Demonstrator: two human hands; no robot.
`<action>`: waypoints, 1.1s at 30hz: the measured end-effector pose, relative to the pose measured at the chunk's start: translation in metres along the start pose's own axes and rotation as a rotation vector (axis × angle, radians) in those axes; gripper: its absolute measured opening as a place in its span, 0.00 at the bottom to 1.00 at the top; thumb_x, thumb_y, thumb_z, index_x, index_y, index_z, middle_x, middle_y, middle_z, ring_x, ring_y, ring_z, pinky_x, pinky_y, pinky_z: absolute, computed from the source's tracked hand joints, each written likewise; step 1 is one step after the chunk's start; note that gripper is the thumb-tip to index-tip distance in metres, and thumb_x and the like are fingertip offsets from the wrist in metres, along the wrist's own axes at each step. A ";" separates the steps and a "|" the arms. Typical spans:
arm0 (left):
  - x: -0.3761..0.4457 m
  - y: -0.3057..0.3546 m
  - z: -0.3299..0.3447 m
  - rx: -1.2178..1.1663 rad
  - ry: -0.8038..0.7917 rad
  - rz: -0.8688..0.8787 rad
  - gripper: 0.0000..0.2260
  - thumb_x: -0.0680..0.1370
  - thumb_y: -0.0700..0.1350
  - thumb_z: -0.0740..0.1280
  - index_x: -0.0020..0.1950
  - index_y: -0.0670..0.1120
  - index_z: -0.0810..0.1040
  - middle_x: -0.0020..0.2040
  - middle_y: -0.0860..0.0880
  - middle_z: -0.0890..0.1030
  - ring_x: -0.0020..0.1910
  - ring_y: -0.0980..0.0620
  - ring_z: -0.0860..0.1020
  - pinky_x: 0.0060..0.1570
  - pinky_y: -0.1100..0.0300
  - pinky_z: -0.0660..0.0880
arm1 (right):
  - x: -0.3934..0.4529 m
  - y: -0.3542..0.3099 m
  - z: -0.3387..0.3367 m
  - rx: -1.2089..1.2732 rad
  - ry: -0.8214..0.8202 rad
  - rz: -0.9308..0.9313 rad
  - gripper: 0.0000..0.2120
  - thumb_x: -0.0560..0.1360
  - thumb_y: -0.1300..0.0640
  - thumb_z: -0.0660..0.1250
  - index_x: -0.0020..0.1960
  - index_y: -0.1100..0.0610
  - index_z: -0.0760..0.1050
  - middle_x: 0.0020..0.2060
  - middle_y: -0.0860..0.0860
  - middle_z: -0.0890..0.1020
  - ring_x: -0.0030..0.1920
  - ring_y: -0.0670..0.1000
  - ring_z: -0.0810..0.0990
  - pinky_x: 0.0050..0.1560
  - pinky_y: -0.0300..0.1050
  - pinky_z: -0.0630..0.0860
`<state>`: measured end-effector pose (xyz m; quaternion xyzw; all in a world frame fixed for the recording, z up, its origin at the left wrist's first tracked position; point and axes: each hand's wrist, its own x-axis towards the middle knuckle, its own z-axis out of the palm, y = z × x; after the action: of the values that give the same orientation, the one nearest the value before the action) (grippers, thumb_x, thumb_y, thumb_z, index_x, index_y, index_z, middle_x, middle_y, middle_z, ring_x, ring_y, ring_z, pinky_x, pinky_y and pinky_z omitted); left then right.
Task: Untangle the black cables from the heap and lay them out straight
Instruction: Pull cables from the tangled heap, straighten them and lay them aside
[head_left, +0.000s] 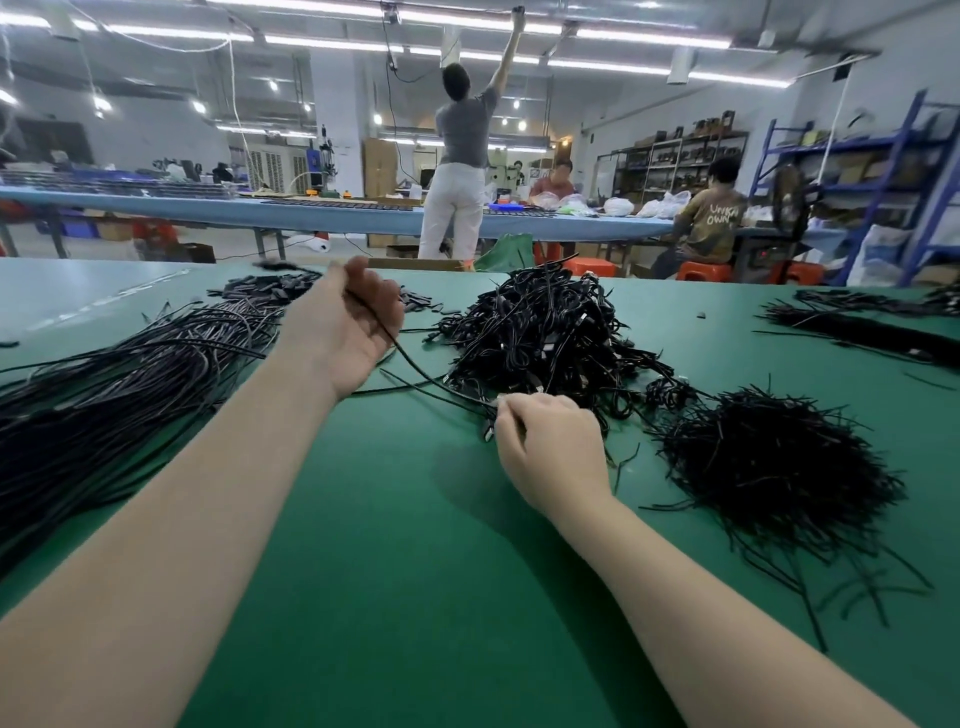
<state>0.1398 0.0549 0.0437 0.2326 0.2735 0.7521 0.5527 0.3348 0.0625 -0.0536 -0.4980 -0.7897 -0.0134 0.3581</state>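
Running taut from the left hand, whose curled fingers are gripping it, one black cable is reaching the right hand, pinching its other end just before the tangled heap; straightened cables are lying left of the left hand.

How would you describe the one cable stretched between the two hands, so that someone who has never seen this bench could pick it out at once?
Start at the green table and find the tangled heap at its centre. Just left of it, a single black cable runs from the raised left hand down to the right hand. Unlike the straightened cables on the left, it hangs alone, held at both ends.
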 end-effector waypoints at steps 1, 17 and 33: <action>-0.002 -0.003 0.004 0.102 -0.058 -0.025 0.14 0.83 0.49 0.56 0.43 0.48 0.77 0.31 0.53 0.78 0.33 0.55 0.80 0.35 0.64 0.78 | 0.002 -0.007 -0.003 -0.009 0.030 -0.044 0.14 0.81 0.51 0.54 0.52 0.50 0.79 0.41 0.46 0.82 0.45 0.49 0.77 0.49 0.47 0.71; -0.022 0.006 0.021 0.270 -0.302 -0.177 0.17 0.82 0.50 0.57 0.36 0.49 0.76 0.25 0.55 0.74 0.25 0.57 0.75 0.27 0.66 0.74 | 0.002 -0.036 -0.013 1.182 -0.812 0.313 0.16 0.78 0.43 0.59 0.43 0.49 0.82 0.28 0.47 0.59 0.27 0.47 0.53 0.30 0.41 0.51; -0.019 -0.002 0.026 0.483 -0.272 -0.102 0.20 0.84 0.53 0.51 0.54 0.43 0.78 0.52 0.46 0.84 0.46 0.53 0.83 0.45 0.61 0.78 | 0.009 -0.033 -0.019 1.385 -0.841 0.244 0.14 0.79 0.51 0.59 0.55 0.53 0.81 0.29 0.47 0.71 0.28 0.48 0.71 0.32 0.39 0.71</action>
<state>0.1632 0.0416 0.0602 0.4425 0.3795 0.5983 0.5498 0.3173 0.0453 -0.0231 -0.2099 -0.6275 0.7042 0.2574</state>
